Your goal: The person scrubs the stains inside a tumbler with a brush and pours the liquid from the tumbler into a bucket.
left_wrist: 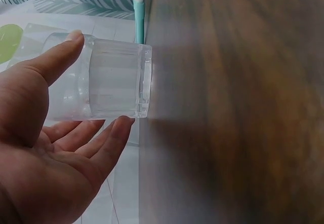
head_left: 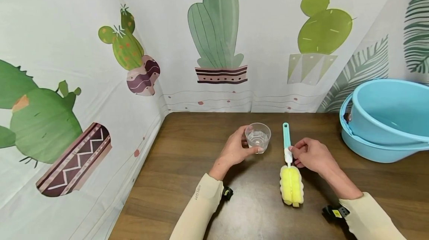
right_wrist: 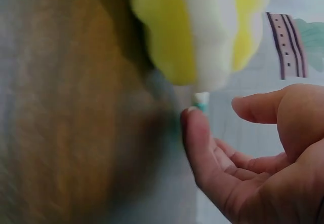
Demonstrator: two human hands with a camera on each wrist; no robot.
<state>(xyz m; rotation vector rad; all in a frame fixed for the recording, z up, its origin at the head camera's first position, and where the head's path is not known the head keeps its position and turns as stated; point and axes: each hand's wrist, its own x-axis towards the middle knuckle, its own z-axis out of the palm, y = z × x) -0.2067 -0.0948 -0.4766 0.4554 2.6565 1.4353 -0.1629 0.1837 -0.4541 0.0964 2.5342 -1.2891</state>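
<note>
A white cactus-print cloth (head_left: pixel 90 106) hangs on the left and continues along the far side of a brown wood-grain worktop (head_left: pixel 187 132). Coming in from the near side, the left cream sleeve (head_left: pixel 196 210) has a black wrist camera (head_left: pixel 227 193) at its cuff. The left grip (head_left: pixel 235 148), a bare hand, grasps a clear cup (head_left: pixel 258 138) from its left, thumb on the near side and fingers on the far side. The cup stands upright on the worktop, left of the brush; its mouth faces up and its long axis is vertical.

Just right of the cup, a sponge bottle brush (head_left: pixel 291 174) lies flat on the worktop. Its long axis runs near to far, the near end leaning slightly right. The teal handle (head_left: pixel 286 135) points to the far side, with a white section (head_left: pixel 288 155) below it; the ribbed yellow-and-white head (head_left: pixel 292 188) points to the near side.

To the right of the brush, the right grip (head_left: pixel 313 155) reaches in beside the white section. It is released: the right wrist view shows thumb and forefinger apart. Its cream sleeve (head_left: pixel 370 215) also carries a black camera (head_left: pixel 331 213). At the far right sits a light-blue bucket (head_left: pixel 375 124), mouth up.
</note>
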